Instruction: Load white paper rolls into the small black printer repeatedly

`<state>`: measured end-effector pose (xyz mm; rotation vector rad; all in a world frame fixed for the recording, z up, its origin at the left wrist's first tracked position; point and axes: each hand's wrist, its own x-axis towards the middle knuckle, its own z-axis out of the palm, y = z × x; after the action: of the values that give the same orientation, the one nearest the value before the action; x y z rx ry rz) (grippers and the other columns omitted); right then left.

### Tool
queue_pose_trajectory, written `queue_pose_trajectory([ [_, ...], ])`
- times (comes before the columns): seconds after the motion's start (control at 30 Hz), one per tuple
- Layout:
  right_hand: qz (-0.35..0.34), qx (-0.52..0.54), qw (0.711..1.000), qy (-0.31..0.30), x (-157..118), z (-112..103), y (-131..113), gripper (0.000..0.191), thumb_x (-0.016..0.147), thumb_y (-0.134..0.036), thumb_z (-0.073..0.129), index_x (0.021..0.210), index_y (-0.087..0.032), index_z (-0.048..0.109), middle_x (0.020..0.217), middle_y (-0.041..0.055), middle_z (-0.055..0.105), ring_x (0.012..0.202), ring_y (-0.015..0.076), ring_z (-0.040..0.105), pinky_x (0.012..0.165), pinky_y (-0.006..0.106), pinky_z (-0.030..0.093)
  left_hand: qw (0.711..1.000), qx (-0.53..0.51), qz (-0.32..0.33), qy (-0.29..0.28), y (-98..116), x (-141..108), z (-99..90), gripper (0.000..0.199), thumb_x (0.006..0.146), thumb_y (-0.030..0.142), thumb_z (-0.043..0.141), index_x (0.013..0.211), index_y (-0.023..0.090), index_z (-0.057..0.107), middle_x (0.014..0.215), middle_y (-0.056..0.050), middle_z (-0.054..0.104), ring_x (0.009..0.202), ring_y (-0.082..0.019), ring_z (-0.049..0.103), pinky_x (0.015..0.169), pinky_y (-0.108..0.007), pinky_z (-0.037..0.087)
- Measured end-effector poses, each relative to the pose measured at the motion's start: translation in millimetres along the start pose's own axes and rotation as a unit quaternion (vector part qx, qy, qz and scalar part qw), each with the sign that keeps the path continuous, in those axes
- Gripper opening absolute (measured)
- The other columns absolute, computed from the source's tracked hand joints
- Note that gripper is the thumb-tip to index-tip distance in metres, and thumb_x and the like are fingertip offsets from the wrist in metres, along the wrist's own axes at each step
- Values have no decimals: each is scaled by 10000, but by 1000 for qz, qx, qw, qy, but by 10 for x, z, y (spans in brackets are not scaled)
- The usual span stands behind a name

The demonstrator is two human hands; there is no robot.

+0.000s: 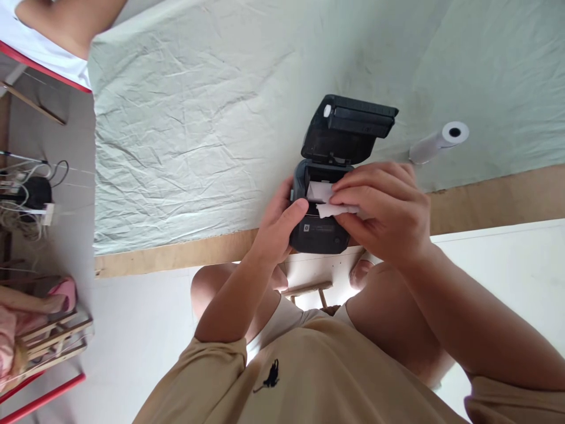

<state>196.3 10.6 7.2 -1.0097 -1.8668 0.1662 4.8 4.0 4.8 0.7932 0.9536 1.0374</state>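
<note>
A dark portable receipt printer (320,238) is held near the table's front edge, its lid (348,126) swung up and away from me. My left hand (280,221) grips the printer's left side, with the thumb on its near rim. White paper (320,191) shows inside the paper bay, and a torn-edged end sticks out toward me. Fingers and thumb of my right hand (384,209) pinch this paper over the right part of the bay. Those fingers hide part of the paper and the printer's right side.
A white paper roll (436,141) lies to the right on the pale green tablecloth (198,118). At upper left another person's arm (70,23) reaches over the table corner. Cables (26,194) and a wooden rack (53,344) are at far left.
</note>
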Motion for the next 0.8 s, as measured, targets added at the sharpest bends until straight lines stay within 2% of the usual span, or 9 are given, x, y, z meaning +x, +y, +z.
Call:
queue_pose_trajectory([
  [0.17, -34, 57, 997, -25, -53, 15, -11, 68, 1032, -271, 700, 991, -311, 738, 951, -16, 854, 982, 278, 818, 869, 481, 546, 999, 38, 7, -8, -37, 11, -81, 839, 802, 493, 997, 1523, 297, 614, 1371, -58, 813, 1256, -286, 792, 1039, -357, 651],
  [0.27, -5, 52, 996, 67, -48, -20, 17, 161, 1008, -241, 687, 1123, -341, 740, 1028, 38, 799, 960, 302, 763, 857, 500, 574, 999, 46, -8, -12, -31, 12, -112, 956, 744, 423, 1026, 1582, 296, 586, 1407, -69, 791, 1235, -292, 783, 1009, -350, 649],
  [0.33, 40, 33, 994, 101, -43, -39, 59, 361, 1005, -271, 680, 1349, -375, 706, 1280, 106, 741, 1192, 373, 729, 962, 563, 600, 999, 51, -5, -16, -28, 8, -119, 1005, 712, 418, 1040, 1599, 288, 586, 1410, -83, 785, 1212, -299, 781, 983, -353, 650],
  [0.4, 80, 38, 993, 73, -52, -45, 116, 558, 1020, -354, 667, 1564, -438, 580, 1533, 121, 641, 1485, 436, 617, 1129, 654, 561, 998, 64, -2, -17, -31, 3, -121, 1019, 705, 425, 1042, 1610, 287, 595, 1384, -90, 791, 1199, -311, 782, 967, -363, 648],
  [0.43, 93, 52, 993, 57, -64, -43, 146, 603, 1036, -398, 647, 1620, -472, 519, 1598, 106, 614, 1553, 436, 582, 1172, 670, 540, 998, 68, 0, -15, -34, 0, -122, 1008, 714, 432, 1035, 1613, 292, 600, 1382, -91, 793, 1202, -318, 782, 967, -370, 648],
  [0.5, 104, 90, 989, 59, -94, -38, 198, 579, 1072, -473, 590, 1639, -519, 482, 1572, 79, 650, 1490, 400, 658, 1142, 639, 561, 998, 68, 0, -9, -43, -5, -124, 972, 737, 440, 1017, 1612, 312, 611, 1401, -87, 791, 1218, -327, 781, 975, -386, 652],
  [0.6, 115, 104, 984, 83, -141, -39, 226, 466, 1087, -505, 559, 1552, -487, 582, 1409, 74, 725, 1300, 363, 747, 1027, 586, 600, 998, 62, -9, -5, -49, -11, -133, 958, 736, 431, 1012, 1604, 329, 619, 1437, -80, 781, 1266, -339, 773, 1018, -408, 660],
  [0.7, 108, 95, 989, 14, -167, -40, 213, 476, 1054, -442, 647, 1526, -421, 597, 1441, 91, 740, 1351, 371, 729, 1065, 582, 618, 998, 55, -13, -16, -37, -22, -135, 989, 727, 409, 1018, 1615, 327, 593, 1519, -84, 750, 1372, -354, 742, 1099, -427, 654],
  [0.8, 105, 93, 988, -61, -178, -24, 208, 565, 1017, -425, 714, 1559, -354, 569, 1533, 127, 723, 1405, 380, 714, 1104, 582, 638, 999, 38, -6, -29, -21, -33, -120, 904, 773, 408, 1001, 1580, 337, 600, 1558, -74, 736, 1405, -339, 737, 1108, -427, 659],
])
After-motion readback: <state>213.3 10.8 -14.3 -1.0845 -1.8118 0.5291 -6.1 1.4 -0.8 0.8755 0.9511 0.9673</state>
